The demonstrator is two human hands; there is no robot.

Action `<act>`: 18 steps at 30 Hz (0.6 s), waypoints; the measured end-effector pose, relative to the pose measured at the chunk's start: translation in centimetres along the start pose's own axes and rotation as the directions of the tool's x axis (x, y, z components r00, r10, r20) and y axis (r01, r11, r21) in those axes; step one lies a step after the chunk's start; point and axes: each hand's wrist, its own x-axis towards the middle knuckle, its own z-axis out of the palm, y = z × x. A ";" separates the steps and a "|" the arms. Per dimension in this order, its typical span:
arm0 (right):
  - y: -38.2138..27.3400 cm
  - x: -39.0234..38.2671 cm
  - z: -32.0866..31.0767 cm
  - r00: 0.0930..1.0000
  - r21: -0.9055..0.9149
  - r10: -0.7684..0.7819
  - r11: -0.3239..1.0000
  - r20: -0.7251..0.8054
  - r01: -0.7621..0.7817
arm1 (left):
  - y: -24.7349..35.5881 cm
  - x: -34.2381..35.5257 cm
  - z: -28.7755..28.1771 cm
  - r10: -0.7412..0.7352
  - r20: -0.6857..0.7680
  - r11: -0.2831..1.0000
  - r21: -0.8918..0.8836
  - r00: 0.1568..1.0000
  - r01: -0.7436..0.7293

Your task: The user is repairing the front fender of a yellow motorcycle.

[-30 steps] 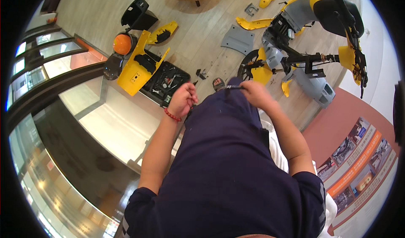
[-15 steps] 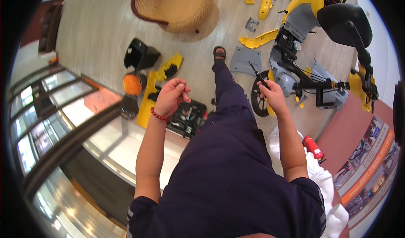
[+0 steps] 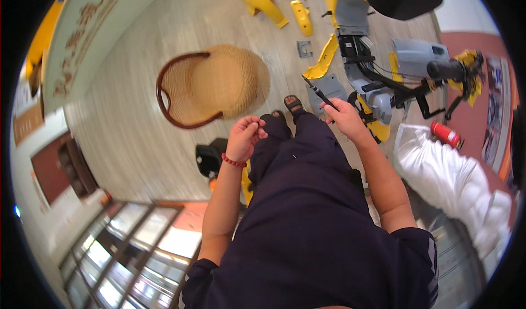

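Observation:
My right hand [image 3: 347, 119] is closed around the dark handle of a screwdriver [image 3: 320, 93], whose thin shaft points up and to the left. Its tip is in the air above a grey panel [image 3: 330, 86] that lies on the floor. In front of my body, my left hand [image 3: 246, 137] is raised with thumb and fingers pinched together. Whatever may be between those fingertips is too small to make out. Right of my right hand stands a partly stripped yellow and grey scooter [image 3: 359, 48], its frame and cables exposed.
A wicker chair [image 3: 224, 84] stands ahead on the left. Yellow body panels [image 3: 301, 18] and a small grey bracket [image 3: 304, 49] lie on the floor. A black bin-like part [image 3: 209, 158] is beside my left forearm. At right are a fire extinguisher [image 3: 445, 135] and white cloth [image 3: 438, 169].
My view has turned left and I have moved, so the wicker chair appears nearer and the toolbox is out of sight. Both hands keep their grips; the screwdriver has tilted further left.

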 end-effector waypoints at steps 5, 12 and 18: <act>1.8 -3.4 0.0 0.947 0.195 0.022 0.980 -0.319 0.043 | 5.0 6.4 1.7 -0.232 0.192 0.948 0.263 0.954 0.178; 4.0 -8.9 6.6 0.826 0.496 0.096 0.836 -0.555 0.235 | 6.1 13.3 6.9 -0.606 0.393 0.650 0.746 0.691 0.147; 5.9 -8.3 13.8 0.685 0.524 0.163 0.772 -0.710 0.360 | -0.9 10.4 9.8 -0.878 0.224 0.361 0.891 0.422 0.276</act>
